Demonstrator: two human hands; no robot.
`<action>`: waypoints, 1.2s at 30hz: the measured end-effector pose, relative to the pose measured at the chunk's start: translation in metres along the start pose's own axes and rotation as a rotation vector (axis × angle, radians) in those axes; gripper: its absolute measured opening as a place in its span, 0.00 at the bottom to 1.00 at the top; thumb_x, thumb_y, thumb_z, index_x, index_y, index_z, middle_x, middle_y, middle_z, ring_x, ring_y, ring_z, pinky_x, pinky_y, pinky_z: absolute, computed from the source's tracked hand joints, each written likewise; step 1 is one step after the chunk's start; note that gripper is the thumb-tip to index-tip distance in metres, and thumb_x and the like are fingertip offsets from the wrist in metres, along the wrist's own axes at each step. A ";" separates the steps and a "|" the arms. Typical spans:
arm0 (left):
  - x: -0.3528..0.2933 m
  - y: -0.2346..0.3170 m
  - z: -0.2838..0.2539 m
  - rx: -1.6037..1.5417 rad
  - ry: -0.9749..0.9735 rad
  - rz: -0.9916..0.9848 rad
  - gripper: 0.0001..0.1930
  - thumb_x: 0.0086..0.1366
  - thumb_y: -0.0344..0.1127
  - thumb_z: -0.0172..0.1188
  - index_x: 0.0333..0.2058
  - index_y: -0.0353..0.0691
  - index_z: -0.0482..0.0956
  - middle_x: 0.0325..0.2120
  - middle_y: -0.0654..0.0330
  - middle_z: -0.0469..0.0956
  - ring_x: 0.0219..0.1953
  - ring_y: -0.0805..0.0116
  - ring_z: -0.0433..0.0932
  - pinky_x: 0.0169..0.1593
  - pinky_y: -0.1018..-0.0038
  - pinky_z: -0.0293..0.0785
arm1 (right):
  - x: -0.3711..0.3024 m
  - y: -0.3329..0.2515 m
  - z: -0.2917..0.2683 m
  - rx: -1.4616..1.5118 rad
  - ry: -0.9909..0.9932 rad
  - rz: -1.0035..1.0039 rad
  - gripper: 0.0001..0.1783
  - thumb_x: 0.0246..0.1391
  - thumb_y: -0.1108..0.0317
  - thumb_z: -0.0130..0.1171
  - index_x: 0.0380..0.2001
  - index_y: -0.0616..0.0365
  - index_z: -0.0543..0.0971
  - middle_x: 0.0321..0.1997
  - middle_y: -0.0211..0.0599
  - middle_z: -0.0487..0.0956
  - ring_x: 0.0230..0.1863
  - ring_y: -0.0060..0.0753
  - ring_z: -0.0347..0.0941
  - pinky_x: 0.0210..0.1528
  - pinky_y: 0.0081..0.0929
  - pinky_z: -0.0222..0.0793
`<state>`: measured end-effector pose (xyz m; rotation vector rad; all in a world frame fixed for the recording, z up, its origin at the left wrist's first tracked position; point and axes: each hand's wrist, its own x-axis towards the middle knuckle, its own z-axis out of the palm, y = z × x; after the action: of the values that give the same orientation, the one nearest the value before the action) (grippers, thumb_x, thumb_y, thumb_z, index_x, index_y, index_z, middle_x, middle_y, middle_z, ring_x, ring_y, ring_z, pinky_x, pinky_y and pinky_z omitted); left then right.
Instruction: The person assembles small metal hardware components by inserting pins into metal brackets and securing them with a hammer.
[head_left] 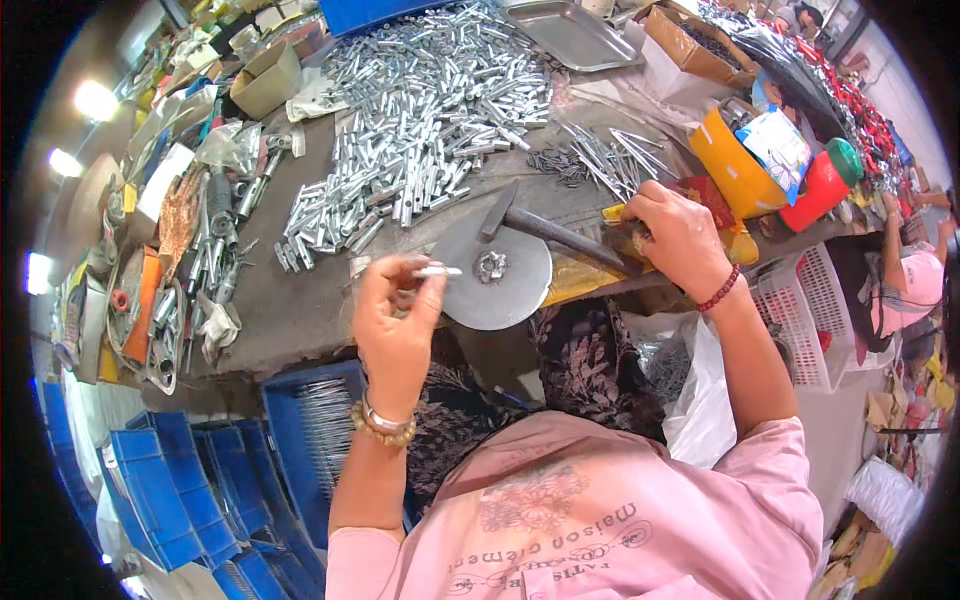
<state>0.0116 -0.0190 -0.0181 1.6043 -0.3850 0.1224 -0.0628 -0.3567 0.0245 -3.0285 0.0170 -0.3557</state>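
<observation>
Between the thumb and fingers of my left hand (397, 325) is a small silver metal tube (437, 271), held over the left part of a round grey metal plate (520, 290). A small bright metal piece (491, 266) sits at the middle of that plate. Across the plate's far edge lies a hammer (560, 233), its head at the left and its handle reaching toward my right hand (680, 238). The fingers of my right hand are curled together above the handle's end, next to a small yellow item (613, 213). Whatever they hold is hidden.
Silver tubes (430, 110) form a large heap at the back. Thin metal rods (625, 155) lie right of it, near a yellow container (735, 165) and a red bottle (825, 185). Hand tools (220, 205) crowd the left. Blue bins (165, 490) stand below; a person (905, 290) is at right.
</observation>
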 end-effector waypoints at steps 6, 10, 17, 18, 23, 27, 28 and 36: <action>-0.010 0.018 -0.008 0.319 -0.176 0.006 0.08 0.68 0.24 0.70 0.45 0.37 0.86 0.39 0.63 0.84 0.37 0.76 0.80 0.39 0.76 0.76 | 0.005 -0.043 -0.016 0.274 0.193 -0.219 0.15 0.44 0.72 0.73 0.38 0.53 0.84 0.39 0.36 0.80 0.45 0.47 0.80 0.47 0.45 0.78; -0.007 0.017 -0.015 0.513 -0.215 0.191 0.09 0.65 0.25 0.71 0.44 0.37 0.88 0.38 0.59 0.80 0.37 0.67 0.79 0.41 0.72 0.75 | 0.008 -0.084 -0.003 0.351 0.135 -0.400 0.15 0.43 0.71 0.72 0.38 0.52 0.85 0.38 0.34 0.78 0.44 0.44 0.78 0.48 0.41 0.76; -0.005 0.024 -0.014 0.589 -0.242 0.154 0.10 0.62 0.27 0.74 0.43 0.38 0.89 0.36 0.58 0.79 0.38 0.62 0.79 0.43 0.70 0.75 | 0.020 -0.096 0.017 0.362 0.106 -0.504 0.18 0.41 0.73 0.72 0.41 0.54 0.87 0.39 0.32 0.79 0.43 0.41 0.79 0.49 0.39 0.76; -0.005 0.027 -0.013 0.605 -0.250 0.151 0.10 0.62 0.27 0.74 0.43 0.38 0.89 0.36 0.58 0.79 0.38 0.62 0.80 0.43 0.69 0.76 | 0.020 -0.097 0.017 0.368 0.106 -0.503 0.18 0.41 0.73 0.72 0.41 0.54 0.87 0.39 0.32 0.79 0.43 0.41 0.79 0.49 0.39 0.76; -0.001 0.024 -0.014 0.588 -0.237 0.175 0.11 0.61 0.28 0.75 0.43 0.39 0.89 0.37 0.57 0.80 0.39 0.61 0.81 0.44 0.68 0.77 | 0.024 -0.099 0.020 0.309 0.183 -0.593 0.05 0.47 0.70 0.65 0.31 0.51 0.82 0.34 0.31 0.75 0.40 0.36 0.77 0.45 0.36 0.76; 0.003 0.019 -0.014 0.652 -0.245 0.243 0.10 0.61 0.28 0.75 0.42 0.39 0.89 0.37 0.57 0.81 0.40 0.60 0.81 0.44 0.67 0.77 | 0.028 -0.104 0.018 0.234 0.190 -0.624 0.03 0.48 0.68 0.64 0.27 0.49 0.79 0.33 0.29 0.74 0.38 0.33 0.77 0.43 0.34 0.75; 0.004 0.019 -0.014 0.653 -0.246 0.243 0.10 0.61 0.28 0.75 0.42 0.39 0.89 0.37 0.57 0.81 0.40 0.60 0.81 0.44 0.67 0.77 | 0.028 -0.104 0.017 0.230 0.191 -0.630 0.03 0.49 0.67 0.63 0.27 0.49 0.79 0.33 0.28 0.74 0.38 0.33 0.76 0.43 0.34 0.75; 0.002 0.015 -0.016 0.590 -0.267 0.211 0.09 0.61 0.26 0.74 0.41 0.38 0.90 0.36 0.58 0.80 0.39 0.61 0.81 0.44 0.68 0.77 | 0.030 -0.105 0.014 0.198 0.153 -0.647 0.02 0.50 0.67 0.63 0.27 0.49 0.79 0.33 0.28 0.74 0.38 0.33 0.77 0.42 0.34 0.75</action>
<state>0.0112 -0.0041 -0.0020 2.1675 -0.7783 0.1953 -0.0304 -0.2515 0.0277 -2.7210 -0.9358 -0.5882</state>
